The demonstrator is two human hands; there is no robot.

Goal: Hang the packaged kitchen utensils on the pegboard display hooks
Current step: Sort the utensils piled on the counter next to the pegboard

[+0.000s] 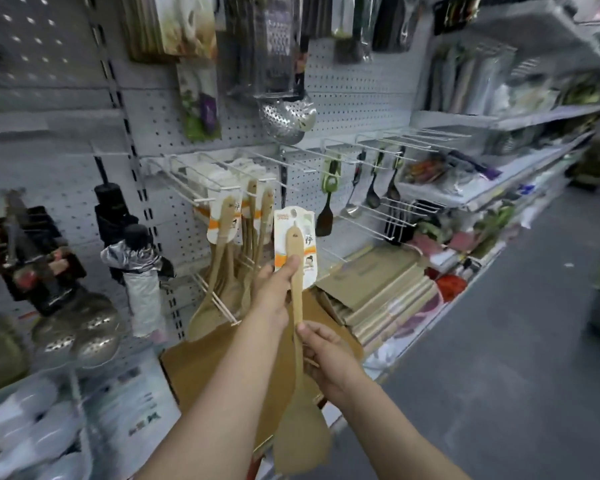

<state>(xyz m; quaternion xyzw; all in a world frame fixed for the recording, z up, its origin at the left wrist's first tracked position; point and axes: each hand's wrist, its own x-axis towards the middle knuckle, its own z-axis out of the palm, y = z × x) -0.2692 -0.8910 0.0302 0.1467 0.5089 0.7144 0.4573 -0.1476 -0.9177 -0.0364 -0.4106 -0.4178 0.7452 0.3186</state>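
A wooden spatula on a white and orange card stands upright in front of me. My left hand pinches the bottom of its card, thumb on the front. Lower down, my right hand grips the spatula's handle, and the wide blade hangs below at the bottom of the view. Several like wooden spatulas hang on white hooks of the pegboard, just left of the held card. The card's top is slightly lower than those hook tips and to their right.
An open brown cardboard box sits on the shelf under my arms. Black ladles and a turner hang to the right, with bare hooks above and below them. Folded umbrellas hang left. Flat boards lie on the shelf.
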